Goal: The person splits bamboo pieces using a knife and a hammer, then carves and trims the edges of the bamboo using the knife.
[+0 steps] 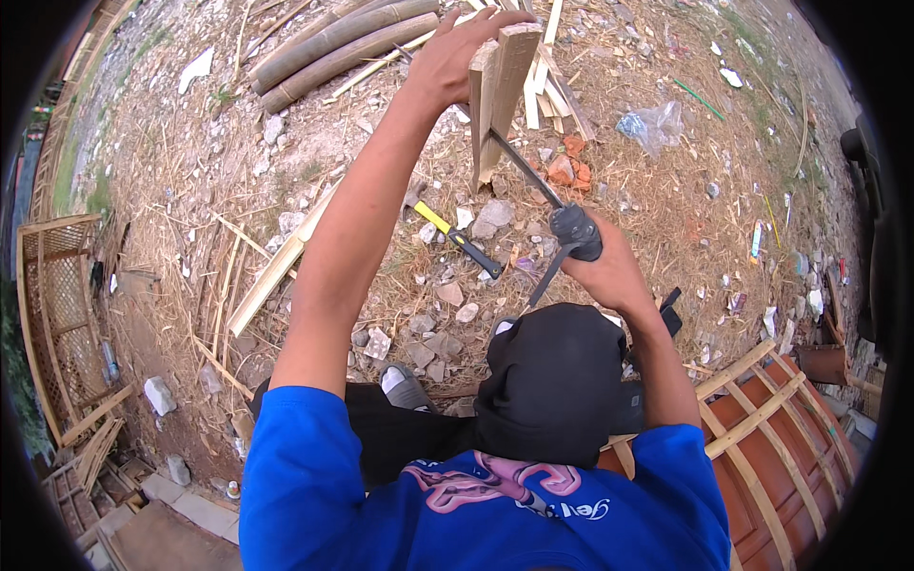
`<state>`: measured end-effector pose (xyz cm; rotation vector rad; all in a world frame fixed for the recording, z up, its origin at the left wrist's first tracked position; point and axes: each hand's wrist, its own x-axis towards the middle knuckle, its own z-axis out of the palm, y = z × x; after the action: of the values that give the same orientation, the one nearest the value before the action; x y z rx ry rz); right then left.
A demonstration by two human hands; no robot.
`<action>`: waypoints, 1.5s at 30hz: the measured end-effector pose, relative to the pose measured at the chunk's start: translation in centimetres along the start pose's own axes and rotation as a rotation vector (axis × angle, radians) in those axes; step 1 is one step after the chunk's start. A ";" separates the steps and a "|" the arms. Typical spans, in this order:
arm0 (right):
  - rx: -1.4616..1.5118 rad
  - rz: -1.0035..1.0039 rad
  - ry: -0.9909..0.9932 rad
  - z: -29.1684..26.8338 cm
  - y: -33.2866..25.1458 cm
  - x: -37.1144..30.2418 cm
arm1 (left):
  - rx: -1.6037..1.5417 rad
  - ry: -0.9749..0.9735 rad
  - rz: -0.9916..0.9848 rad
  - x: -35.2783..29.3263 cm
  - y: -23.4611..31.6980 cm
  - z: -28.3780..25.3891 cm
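A split length of bamboo (511, 81) stands upright in front of me, its two halves parted at the top. My left hand (455, 59) grips its left side near the top, with the fingers reaching behind it. In my right hand (614, 266) is a long knife (529, 172), held by a handle wrapped in dark material with a loose strip hanging down. Its blade slants up and left into the gap between the halves. The far part of the blade is largely hidden by the bamboo.
A hammer (447, 228) with a yellow and black handle lies among stones. Thick bamboo poles (347, 57) and pale strips (552, 100) lie beyond. Left is a long bamboo piece (276, 271), then a lattice panel (69, 314). A slatted frame (762, 419) sits right, near broken red brick (569, 171).
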<state>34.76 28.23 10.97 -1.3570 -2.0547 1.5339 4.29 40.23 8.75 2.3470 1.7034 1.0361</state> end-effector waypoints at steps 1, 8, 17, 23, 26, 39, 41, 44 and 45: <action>0.025 0.027 0.014 -0.2 0.3 0.2 | 0.175 0.018 0.119 0.8 0.4 0.1; -0.024 0.006 0.032 0.0 1.3 -0.1 | 0.100 0.113 0.036 3.3 5.3 -4.5; -0.133 0.006 -0.021 0.6 -0.8 -1.2 | -0.073 -0.061 -0.089 -2.0 -2.4 0.9; -0.056 0.027 0.007 1.3 1.3 -0.9 | 0.143 0.085 0.033 -1.3 0.0 1.2; -0.057 0.053 0.030 0.8 1.0 -1.4 | 0.078 0.104 0.027 2.2 4.9 -3.6; -0.045 0.011 0.026 3.1 2.8 0.8 | 0.146 0.152 0.007 -1.5 -2.8 3.1; 0.045 -0.021 0.036 3.6 2.0 0.6 | 0.093 0.154 -0.023 -2.0 -1.8 1.8; 0.019 -0.031 0.083 4.1 4.5 0.6 | -0.935 0.168 -0.328 -1.2 2.9 -2.1; 0.022 -0.037 0.083 4.3 4.4 0.5 | -0.929 0.168 -0.325 -1.7 4.3 -3.9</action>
<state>33.96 25.96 5.27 -1.3434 -1.9962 1.4562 5.43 35.84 12.72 1.3868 1.1701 1.5313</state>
